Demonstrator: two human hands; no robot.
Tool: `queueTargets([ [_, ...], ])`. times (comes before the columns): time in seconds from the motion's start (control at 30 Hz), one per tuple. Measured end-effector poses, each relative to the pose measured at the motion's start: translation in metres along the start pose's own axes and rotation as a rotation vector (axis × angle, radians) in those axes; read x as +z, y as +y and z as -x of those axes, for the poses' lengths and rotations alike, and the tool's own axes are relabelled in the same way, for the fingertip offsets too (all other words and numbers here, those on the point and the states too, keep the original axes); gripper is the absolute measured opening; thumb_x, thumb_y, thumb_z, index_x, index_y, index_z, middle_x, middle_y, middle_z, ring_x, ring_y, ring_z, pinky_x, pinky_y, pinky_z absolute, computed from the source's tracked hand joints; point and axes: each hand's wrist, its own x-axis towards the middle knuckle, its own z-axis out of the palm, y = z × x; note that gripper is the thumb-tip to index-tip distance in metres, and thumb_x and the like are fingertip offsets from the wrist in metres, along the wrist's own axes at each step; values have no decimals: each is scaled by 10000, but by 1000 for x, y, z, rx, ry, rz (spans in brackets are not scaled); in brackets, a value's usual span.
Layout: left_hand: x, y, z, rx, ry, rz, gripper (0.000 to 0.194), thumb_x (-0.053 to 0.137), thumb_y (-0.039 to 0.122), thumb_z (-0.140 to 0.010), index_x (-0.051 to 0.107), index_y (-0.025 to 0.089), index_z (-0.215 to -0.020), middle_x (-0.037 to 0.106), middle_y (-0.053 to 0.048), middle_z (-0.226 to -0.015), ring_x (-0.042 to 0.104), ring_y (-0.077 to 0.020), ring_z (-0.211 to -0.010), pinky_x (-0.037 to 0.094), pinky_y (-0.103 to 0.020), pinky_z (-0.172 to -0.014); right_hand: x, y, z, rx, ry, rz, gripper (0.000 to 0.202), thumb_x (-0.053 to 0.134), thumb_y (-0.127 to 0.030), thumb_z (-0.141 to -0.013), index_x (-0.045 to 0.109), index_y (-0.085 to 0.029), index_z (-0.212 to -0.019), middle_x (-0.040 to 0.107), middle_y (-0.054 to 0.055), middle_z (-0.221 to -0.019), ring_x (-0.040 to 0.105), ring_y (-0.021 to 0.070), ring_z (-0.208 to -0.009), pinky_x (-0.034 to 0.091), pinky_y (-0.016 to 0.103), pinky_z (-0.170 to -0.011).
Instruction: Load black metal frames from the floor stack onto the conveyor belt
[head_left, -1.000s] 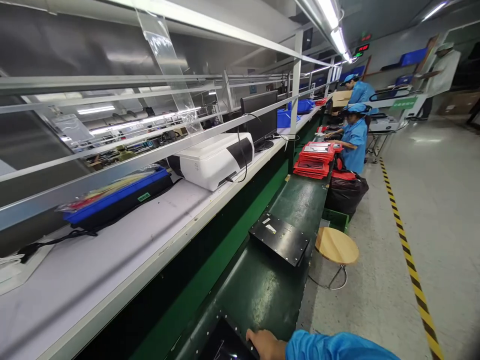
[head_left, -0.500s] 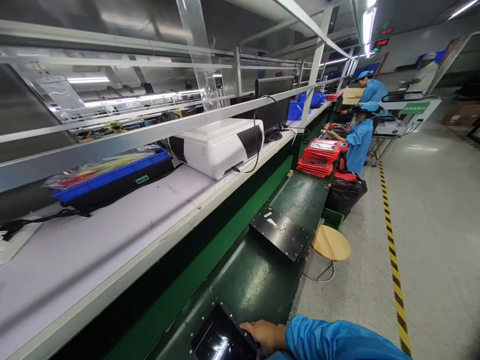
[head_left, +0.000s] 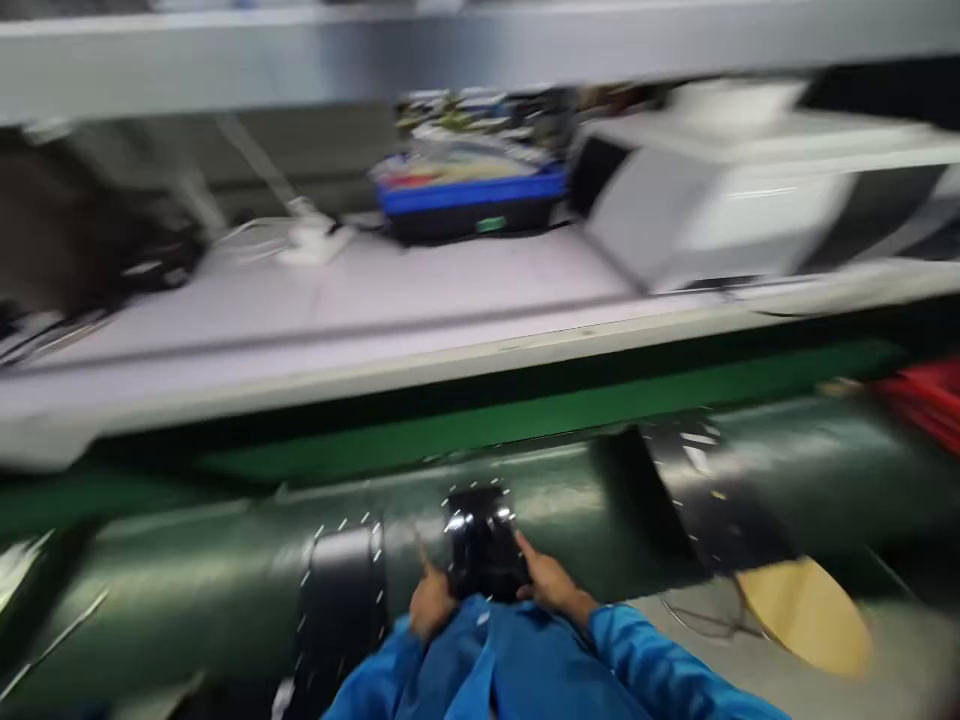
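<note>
A glossy black panel (head_left: 484, 545), with small pale tabs along its edges, lies on the dark green bench close to my body. My right hand (head_left: 553, 583) is at its right edge, a finger along the border and the other fingers bent. At the lower left corner is my left hand (head_left: 433, 603), one finger stretched forward beside the panel; blur hides whether it touches. Another dark panel (head_left: 343, 575) with similar pale tabs lies to the left. The whole view is smeared by motion.
A black plate (head_left: 720, 500) overhangs the bench's front edge at right, near a round wooden stool (head_left: 806, 615). Red items (head_left: 926, 400) lie beyond. The raised white shelf (head_left: 465, 300) carries a blue-rimmed bin (head_left: 472, 195) and a white machine (head_left: 720, 200).
My view has swung left and down, bringing both hands into sight. The left hand and the second tabbed panel now show. My right hand stays by the glossy panel's right edge.
</note>
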Motion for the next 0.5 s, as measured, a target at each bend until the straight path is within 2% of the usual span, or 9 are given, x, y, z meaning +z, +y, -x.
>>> queueTargets([
  [0.07,-10,-18,11,-48,-30,106,162,849,309,-786,778,177,-846,695,-57,-838,707,-253,-888,564,-345,-891,-4,1,-13,-11,-11,48,1166,769,-316,-774,130,-183,-1740,715,155,-1352,706,320,-1222,502,382,-1035],
  [0.1,-21,-30,11,-65,31,172,164,844,320,-785,776,184,-845,711,-66,-863,706,-254,-914,548,-332,-899,-4,0,-22,-15,-15,69,1133,738,-356,-811,114,-163,-1737,741,145,-1262,734,313,-1139,519,375,-976],
  [0.13,-35,-45,9,-98,154,239,175,819,350,-818,778,197,-891,731,-75,-932,703,-249,-958,533,-323,-914,-3,-1,-29,-17,-23,92,1103,705,-401,-841,105,-147,-1732,755,129,-1162,752,310,-1050,530,373,-913],
  [0.2,-62,-83,9,-247,497,290,275,737,400,-902,766,195,-1082,719,-123,-1132,664,-267,-1094,501,-350,-983,4,-4,-39,-9,-19,137,1051,631,-487,-887,109,-109,-1717,749,109,-1024,757,318,-922,534,388,-828],
  [0.27,-81,-126,16,-481,780,270,509,731,478,-911,678,172,-1314,627,-202,-1368,568,-332,-1283,460,-416,-1053,11,-9,-38,22,31,184,995,559,-538,-916,149,-78,-1696,749,138,-1020,753,347,-922,534,424,-816],
  [0.3,-86,-147,21,-615,848,272,673,759,535,-883,604,157,-1417,553,-245,-1472,504,-373,-1365,446,-448,-1069,14,-13,-36,45,70,209,955,528,-550,-928,188,-74,-1683,752,166,-1063,751,365,-962,534,443,-827],
  [0.33,-89,-166,25,-748,847,305,849,792,594,-840,517,139,-1503,480,-284,-1546,454,-410,-1418,444,-470,-1067,15,-17,-33,63,111,232,906,500,-555,-942,238,-77,-1666,753,192,-1119,745,381,-1013,534,458,-838],
  [0.4,-88,-200,32,-913,715,443,1135,832,672,-770,335,102,-1617,403,-339,-1601,454,-439,-1445,460,-466,-1047,14,-31,-32,63,173,263,794,464,-551,-967,361,-100,-1612,749,210,-1204,729,390,-1097,534,465,-856],
  [0.5,-80,-233,37,-910,546,641,1298,847,679,-753,160,77,-1676,484,-340,-1556,599,-392,-1354,482,-405,-1032,10,-68,-43,-33,158,291,616,489,-507,-984,548,-142,-1477,778,155,-1162,739,344,-1080,540,424,-856],
])
